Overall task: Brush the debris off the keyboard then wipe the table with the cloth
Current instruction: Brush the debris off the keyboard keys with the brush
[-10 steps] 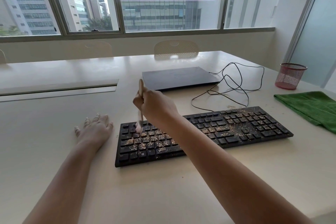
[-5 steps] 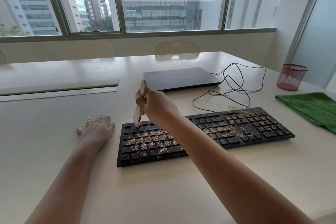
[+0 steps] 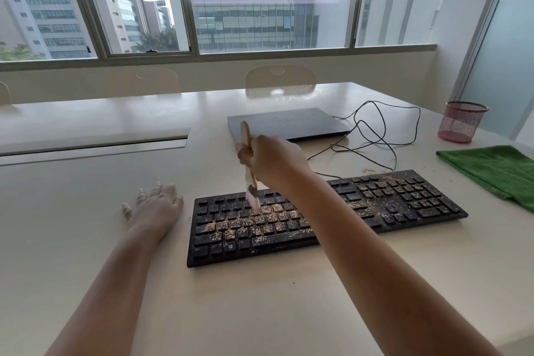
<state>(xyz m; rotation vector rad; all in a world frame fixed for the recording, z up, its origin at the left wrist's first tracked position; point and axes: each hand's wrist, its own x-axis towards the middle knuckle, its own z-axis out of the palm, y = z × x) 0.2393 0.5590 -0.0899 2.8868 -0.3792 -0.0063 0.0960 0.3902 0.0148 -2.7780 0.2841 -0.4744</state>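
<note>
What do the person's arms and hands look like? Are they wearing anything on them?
Both arms are bare all the way up as far as the picture shows: no sleeves, gloves or watch. The left hand has longish pale fingernails and no rings in sight. The right hand shows its back only, with nothing on the wrist either.

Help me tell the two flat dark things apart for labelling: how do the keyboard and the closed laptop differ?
The keyboard lies near the person, its keys strewn with tan debris; the laptop lies farther back, its lid smooth and free of debris. The keyboard is long and narrow, the laptop squarer. The right hand holds a brush over the keyboard, not the laptop. Both are dark and lie flat on the table.
</note>
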